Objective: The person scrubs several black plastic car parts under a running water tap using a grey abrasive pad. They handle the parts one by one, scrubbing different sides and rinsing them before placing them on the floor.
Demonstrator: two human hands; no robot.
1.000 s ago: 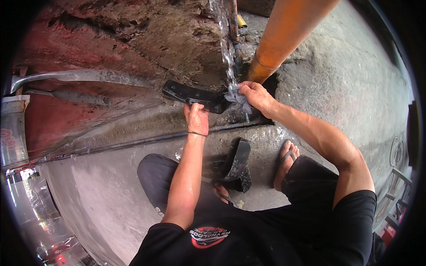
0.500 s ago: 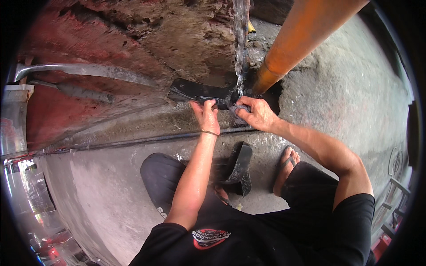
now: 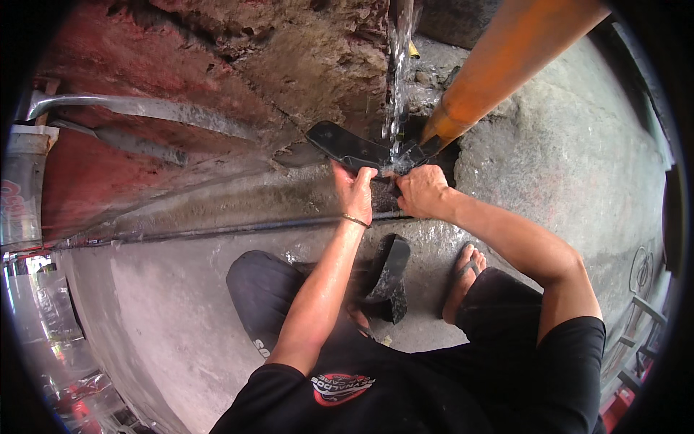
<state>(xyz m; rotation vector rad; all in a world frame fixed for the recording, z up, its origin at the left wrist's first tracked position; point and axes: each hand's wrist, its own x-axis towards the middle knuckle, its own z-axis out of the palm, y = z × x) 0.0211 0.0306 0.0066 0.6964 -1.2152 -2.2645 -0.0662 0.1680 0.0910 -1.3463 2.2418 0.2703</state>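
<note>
A black curved plastic piece [image 3: 340, 145], wet and glossy, is held tilted under a stream of falling water [image 3: 400, 79]. My left hand [image 3: 354, 189] grips its near edge, thumb toward the top. The fingers of my right hand [image 3: 425, 191] are curled in close against the piece's right end, where the water splashes. A grey cloth seen in that hand a moment earlier is now mostly hidden by the fingers. On the floor between my feet stands a second black curved plastic piece [image 3: 390, 269] of similar shape.
An orange pipe [image 3: 491, 72] slants down to a hole beside the water. A worn red wall [image 3: 108, 173] with metal strips [image 3: 159, 108] rises at the left. A thin pipe [image 3: 238, 230] runs along the wall's foot. A pale bucket [image 3: 25, 195] stands far left.
The black piece has shifted right, its left end tilting up. My left hand moved right with it. My right hand slid slightly, turning its knuckles upward and covering the cloth.
</note>
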